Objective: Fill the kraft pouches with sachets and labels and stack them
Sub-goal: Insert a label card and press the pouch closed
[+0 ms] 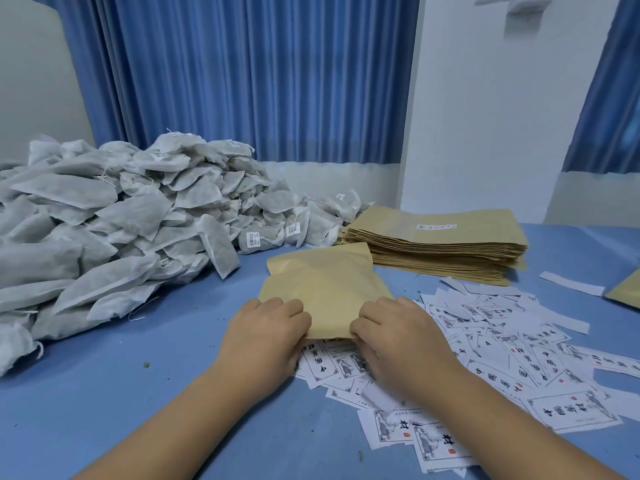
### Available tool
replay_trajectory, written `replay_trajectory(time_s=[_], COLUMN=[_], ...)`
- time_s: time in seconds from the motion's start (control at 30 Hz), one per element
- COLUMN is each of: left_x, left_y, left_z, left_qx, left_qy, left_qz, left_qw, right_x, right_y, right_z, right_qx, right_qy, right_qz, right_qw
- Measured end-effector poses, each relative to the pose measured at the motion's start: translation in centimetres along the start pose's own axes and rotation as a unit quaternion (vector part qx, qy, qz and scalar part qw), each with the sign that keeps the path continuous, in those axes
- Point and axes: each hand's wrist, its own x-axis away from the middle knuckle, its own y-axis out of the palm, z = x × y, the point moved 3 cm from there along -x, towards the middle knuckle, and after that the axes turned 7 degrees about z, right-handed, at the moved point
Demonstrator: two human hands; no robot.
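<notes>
A kraft pouch (322, 289) lies flat on the blue table in front of me, its near edge over some labels. My left hand (266, 334) grips the pouch's near left corner with curled fingers. My right hand (394, 330) grips the near right corner the same way. A big heap of grey-white sachets (114, 220) fills the left side. Printed paper labels (502, 344) are scattered to the right and under my right wrist. A stack of empty kraft pouches (440, 247) sits behind the held pouch.
The blue table (121, 393) has small crumbs near the left. Another kraft pouch corner (625, 289) shows at the right edge. Blue curtains (259, 74) and a white wall (485, 98) stand behind the table.
</notes>
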Motion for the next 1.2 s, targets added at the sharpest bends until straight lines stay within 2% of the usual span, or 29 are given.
replay_trajectory(time_s=[0.17, 0.43, 0.63, 0.87, 1.07, 1.2], left_x=[-0.5, -1.9, -1.9, -0.8, 0.9, 1.2], left_y=[0.2, 0.8, 0.6, 0.3, -0.7, -0.7], left_z=[0.7, 2.4, 2.9, 0.7, -3.0, -3.1], left_qx=[-0.010, -0.012, 0.000, 0.096, 0.088, 0.091], left_qy=[-0.029, 0.017, 0.043, -0.021, -0.068, -0.081], left_qz=[0.003, -0.008, 0.024, 0.061, 0.137, 0.131], left_qw=[1.000, 1.000, 0.999, 0.993, 0.984, 0.984], right_x=[-0.2, 0.1, 0.1, 0.0, 0.3, 0.2], right_y=[-0.2, 0.2, 0.5, -0.6, -1.7, -2.0], right_z=[0.1, 0.2, 0.0, 1.4, 2.7, 2.9], right_qx=[0.013, 0.016, -0.001, -0.014, -0.032, -0.032], right_qy=[-0.003, -0.017, -0.021, 0.046, 0.090, 0.108], right_qz=[0.023, 0.001, -0.001, -0.019, 0.013, 0.014], right_qw=[1.000, 1.000, 1.000, 0.999, 0.995, 0.994])
